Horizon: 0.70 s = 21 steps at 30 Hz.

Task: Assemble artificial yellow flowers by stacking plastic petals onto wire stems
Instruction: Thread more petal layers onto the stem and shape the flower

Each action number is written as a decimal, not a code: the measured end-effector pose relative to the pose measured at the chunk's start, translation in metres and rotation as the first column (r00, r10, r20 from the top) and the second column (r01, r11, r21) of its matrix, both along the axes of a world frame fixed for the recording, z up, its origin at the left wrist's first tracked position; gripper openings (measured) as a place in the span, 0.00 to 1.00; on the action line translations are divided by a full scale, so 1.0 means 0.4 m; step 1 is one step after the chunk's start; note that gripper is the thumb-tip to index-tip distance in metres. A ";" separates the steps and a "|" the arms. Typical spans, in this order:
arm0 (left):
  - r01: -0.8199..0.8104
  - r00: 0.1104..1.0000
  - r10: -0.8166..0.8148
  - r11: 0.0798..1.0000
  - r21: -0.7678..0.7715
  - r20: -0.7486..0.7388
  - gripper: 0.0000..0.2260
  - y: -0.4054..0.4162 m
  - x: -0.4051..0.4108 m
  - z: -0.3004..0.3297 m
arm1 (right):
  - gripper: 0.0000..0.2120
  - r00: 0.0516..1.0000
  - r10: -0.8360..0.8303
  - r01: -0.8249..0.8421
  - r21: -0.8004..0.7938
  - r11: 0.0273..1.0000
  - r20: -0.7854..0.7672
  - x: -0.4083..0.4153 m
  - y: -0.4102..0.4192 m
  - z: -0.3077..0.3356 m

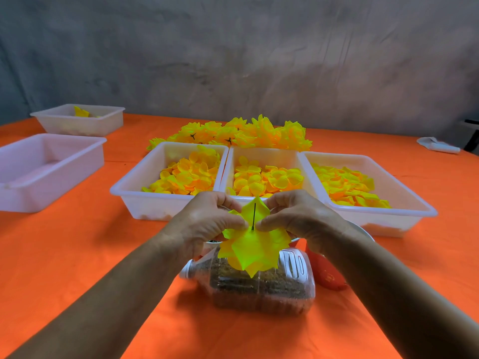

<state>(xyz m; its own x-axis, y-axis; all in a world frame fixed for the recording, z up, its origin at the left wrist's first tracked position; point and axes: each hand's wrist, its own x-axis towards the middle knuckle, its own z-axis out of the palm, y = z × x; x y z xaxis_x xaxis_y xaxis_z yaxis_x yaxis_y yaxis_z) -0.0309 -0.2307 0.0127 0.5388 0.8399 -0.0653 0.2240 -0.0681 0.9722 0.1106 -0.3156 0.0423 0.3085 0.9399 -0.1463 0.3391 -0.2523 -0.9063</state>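
A yellow petal layer (252, 248) sits on a thin dark wire stem (254, 216) that pokes up through its centre. My left hand (207, 221) pinches the petals from the left and my right hand (298, 216) pinches them from the right, thumbs close to the wire. Both hands hover above a clear plastic jug (259, 286) lying on its side and filled with brown grains. Three white trays of loose yellow petals stand just beyond: left (134, 195), middle (264, 154) and right (404, 203). Finished yellow flowers (238, 133) are piled behind the trays.
Two more white trays stand at the left, one near (46, 164) and one far (80, 120) holding a yellow piece. A red object (326, 270) lies under my right wrist. A white cloth (438, 145) rests at the far right of the orange tablecloth (77, 242).
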 end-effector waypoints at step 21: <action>0.055 0.998 -0.055 0.998 0.006 -0.033 0.11 0.001 -0.012 -0.016 | 0.23 0.994 -0.104 0.106 0.077 0.991 -0.021 0.006 -0.010 -0.058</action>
